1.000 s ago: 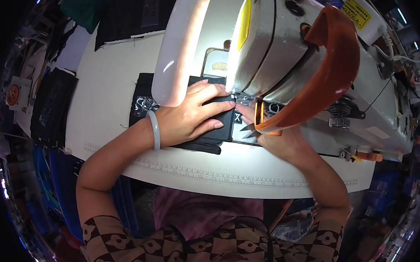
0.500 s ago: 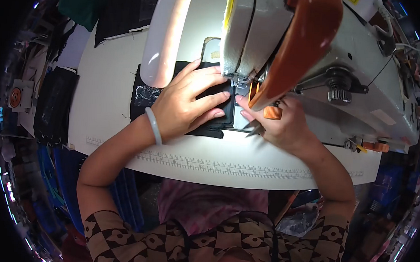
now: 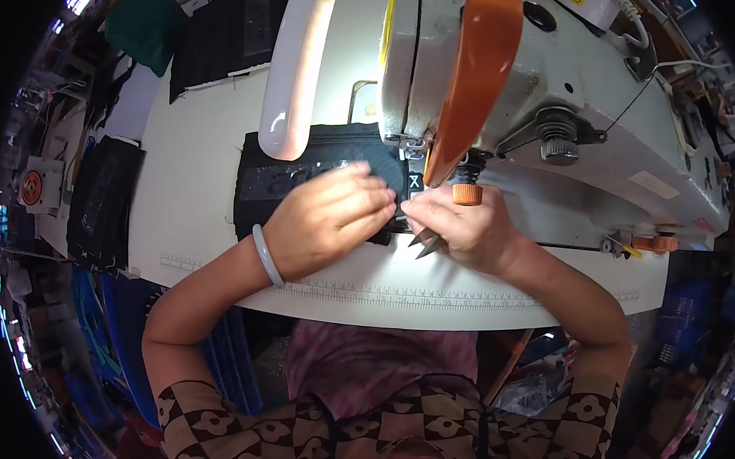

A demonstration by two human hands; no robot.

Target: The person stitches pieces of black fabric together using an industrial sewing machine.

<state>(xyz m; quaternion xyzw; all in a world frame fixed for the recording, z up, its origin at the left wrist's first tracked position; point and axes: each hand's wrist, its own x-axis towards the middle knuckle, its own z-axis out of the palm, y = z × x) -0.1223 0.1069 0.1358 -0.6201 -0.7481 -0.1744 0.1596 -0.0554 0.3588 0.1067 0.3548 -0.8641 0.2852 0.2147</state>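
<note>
A black fabric piece [image 3: 257,186] with a clear plastic strip lies under the needle end of the sewing machine [image 3: 401,73]. My left hand [image 3: 327,215] rests on its right part, fingers bent and drawn together, gripping the cloth near its right edge. Thumb and forefinger of my right hand [image 3: 471,227] pinch at that same edge, close to the left fingertips. Tucked in the right palm are metal thread snips [image 3: 426,244], their blades pointing down and left. A small black tag with a white mark [image 3: 415,182] shows just above the fingers. The exact pinch point is partly hidden.
A lit white lamp [image 3: 294,84] hangs over the fabric's left part. The machine's orange lever [image 3: 480,69] and orange knob [image 3: 467,194] are close above my right hand. More black pieces [image 3: 103,199] lie at the left. A printed ruler [image 3: 364,294] runs along the table front.
My left hand has gone from lying spread on the fabric to bent fingers at its right edge. The plastic strip and tag now show. The snips are seen more clearly.
</note>
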